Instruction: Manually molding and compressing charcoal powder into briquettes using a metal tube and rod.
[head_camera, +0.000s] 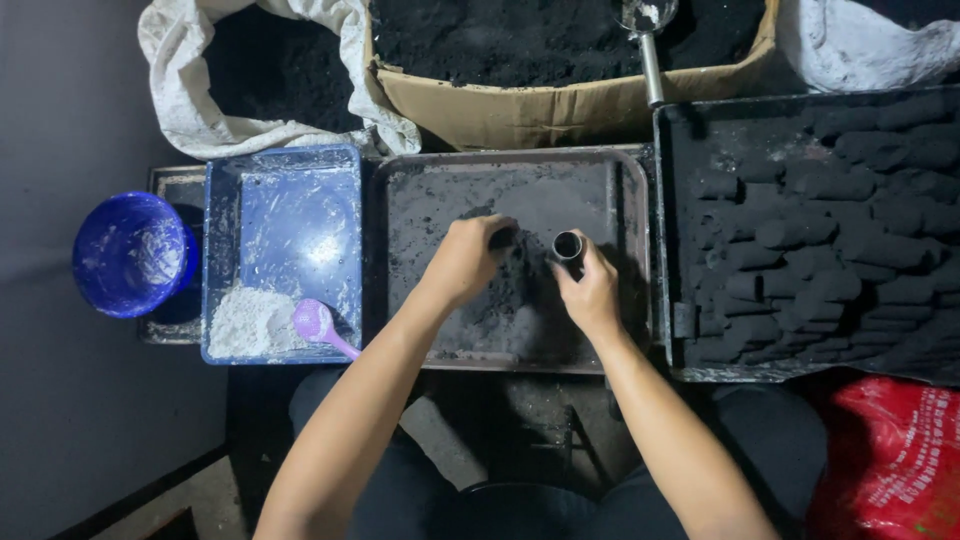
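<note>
A grey metal tray (420, 200) lies in front of me with a heap of black powder (510, 310) in its middle. My right hand (592, 295) grips a short dark metal tube (568, 246), held upright with its open mouth up. My left hand (468, 262) is closed around a pinch of the black powder just left of the tube. Both forearms reach in from the bottom of the view.
A black tray (690, 150) at right holds several dark pressed cylinders (820, 270). At left, a blue tray (300, 220) has white powder (245, 322) and a purple scoop (318, 325); a blue bowl (132, 254) stands beside it. Behind are a cardboard box (530, 105) of black powder with a metal scoop (648, 40), white sacks (190, 90), a red bag (890, 460).
</note>
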